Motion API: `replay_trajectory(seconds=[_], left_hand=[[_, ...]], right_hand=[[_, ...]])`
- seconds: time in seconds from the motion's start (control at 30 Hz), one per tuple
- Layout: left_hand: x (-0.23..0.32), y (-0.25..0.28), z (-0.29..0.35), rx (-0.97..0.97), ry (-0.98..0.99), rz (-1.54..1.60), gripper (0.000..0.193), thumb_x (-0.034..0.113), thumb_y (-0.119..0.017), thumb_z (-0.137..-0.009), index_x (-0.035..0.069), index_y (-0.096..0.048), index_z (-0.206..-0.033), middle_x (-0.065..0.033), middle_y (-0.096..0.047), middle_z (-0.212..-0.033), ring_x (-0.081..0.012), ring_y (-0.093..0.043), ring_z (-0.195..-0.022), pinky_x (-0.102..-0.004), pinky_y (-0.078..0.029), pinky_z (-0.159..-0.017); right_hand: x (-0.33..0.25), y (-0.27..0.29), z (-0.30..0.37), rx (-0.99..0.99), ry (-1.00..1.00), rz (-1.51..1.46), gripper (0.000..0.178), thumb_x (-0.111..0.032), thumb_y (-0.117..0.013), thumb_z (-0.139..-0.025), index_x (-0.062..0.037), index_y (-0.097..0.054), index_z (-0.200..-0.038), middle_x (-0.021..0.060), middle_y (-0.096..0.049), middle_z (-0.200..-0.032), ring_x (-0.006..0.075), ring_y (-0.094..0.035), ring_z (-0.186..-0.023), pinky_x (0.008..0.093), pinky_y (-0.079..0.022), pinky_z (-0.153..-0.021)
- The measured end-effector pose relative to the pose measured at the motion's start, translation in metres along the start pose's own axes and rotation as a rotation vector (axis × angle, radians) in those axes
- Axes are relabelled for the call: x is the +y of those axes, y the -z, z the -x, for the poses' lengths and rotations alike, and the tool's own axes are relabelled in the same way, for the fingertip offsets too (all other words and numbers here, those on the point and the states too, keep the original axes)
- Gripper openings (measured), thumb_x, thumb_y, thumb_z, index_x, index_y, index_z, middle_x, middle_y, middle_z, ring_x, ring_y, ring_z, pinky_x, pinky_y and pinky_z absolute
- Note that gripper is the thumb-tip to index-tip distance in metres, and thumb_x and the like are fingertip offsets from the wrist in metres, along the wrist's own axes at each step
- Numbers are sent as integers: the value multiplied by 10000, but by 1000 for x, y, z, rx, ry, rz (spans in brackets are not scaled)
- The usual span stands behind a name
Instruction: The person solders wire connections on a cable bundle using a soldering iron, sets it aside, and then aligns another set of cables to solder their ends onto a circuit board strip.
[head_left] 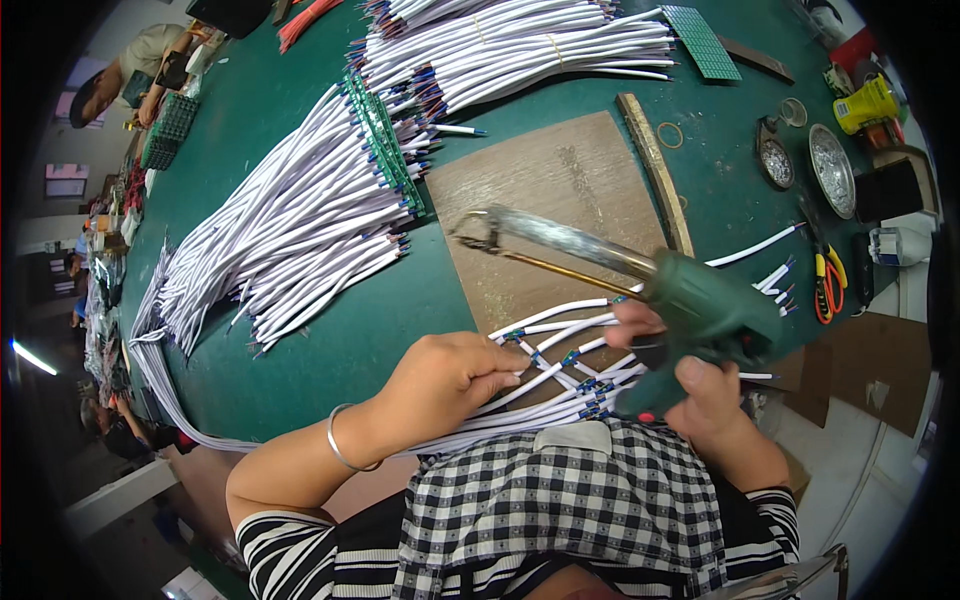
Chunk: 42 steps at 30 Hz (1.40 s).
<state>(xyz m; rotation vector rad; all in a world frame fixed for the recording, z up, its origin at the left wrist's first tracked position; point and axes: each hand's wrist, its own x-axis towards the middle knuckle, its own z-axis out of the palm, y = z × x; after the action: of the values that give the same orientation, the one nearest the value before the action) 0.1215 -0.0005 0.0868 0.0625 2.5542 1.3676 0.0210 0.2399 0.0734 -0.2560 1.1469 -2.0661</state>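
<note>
Left fingers (486,353) grip cable (541,377), right fingers (634,322) a soldering gun (712,298), tip (491,238) over bare board (575,180) near one edge.

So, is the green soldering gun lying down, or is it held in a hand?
Held in a hand: the right hand wraps the handle of the green soldering gun, and its metal barrel extends over the brown board.

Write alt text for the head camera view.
A person's right hand holds a green soldering gun while the left hand touches white cables over a brown board. Beyond, piled cables and green circuit boards lie across a green table.
</note>
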Motion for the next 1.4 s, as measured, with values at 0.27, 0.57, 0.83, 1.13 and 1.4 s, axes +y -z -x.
replay_trajectory(seconds=[0.27,0.57,0.83,1.13,1.4], left_hand=[[-20,-13,10,241,-96,-362,254,34,-701,-730,50,-633,-974,-103,-593,-816,-296,-595,-710,-379,-500,-652],[-21,-13,-28,262,-309,-639,281,74,-689,-720,56,-628,-993,-78,-563,-844,-246,-582,-721,-352,-493,-635],[-18,1,-46,-23,304,194,129,90,-638,-843,6,-650,-941,-54,-621,-744,-138,-579,-646,-264,-471,-622],[-22,-9,-39,165,-35,-108,169,11,-693,-778,52,-665,-939,-50,-625,-824,-170,-608,-713,-272,-493,-634],[-26,-1,-38,94,-445,-626,236,101,-612,-740,100,-628,-976,-60,-544,-845,-211,-578,-684,-316,-490,-574]], right_hand=[[36,-10,-25,-3,-277,-251,651,-148,-621,-799,-54,-360,-1388,146,-398,-1401,313,-367,-1328,572,-326,-1079],[23,-14,-26,26,-83,-243,744,-229,-644,-777,-95,-304,-1425,107,-334,-1457,274,-308,-1371,582,-253,-1105],[29,-10,-22,77,-47,-288,785,-267,-645,-776,-123,-265,-1447,115,-304,-1473,268,-284,-1385,574,-218,-1116],[38,-1,-23,62,-107,-240,757,-239,-634,-772,-66,-287,-1422,152,-331,-1440,320,-267,-1386,539,-200,-1143],[36,-3,-23,62,-81,-209,742,-220,-613,-780,-60,-284,-1424,159,-324,-1446,325,-257,-1391,545,-203,-1142]])
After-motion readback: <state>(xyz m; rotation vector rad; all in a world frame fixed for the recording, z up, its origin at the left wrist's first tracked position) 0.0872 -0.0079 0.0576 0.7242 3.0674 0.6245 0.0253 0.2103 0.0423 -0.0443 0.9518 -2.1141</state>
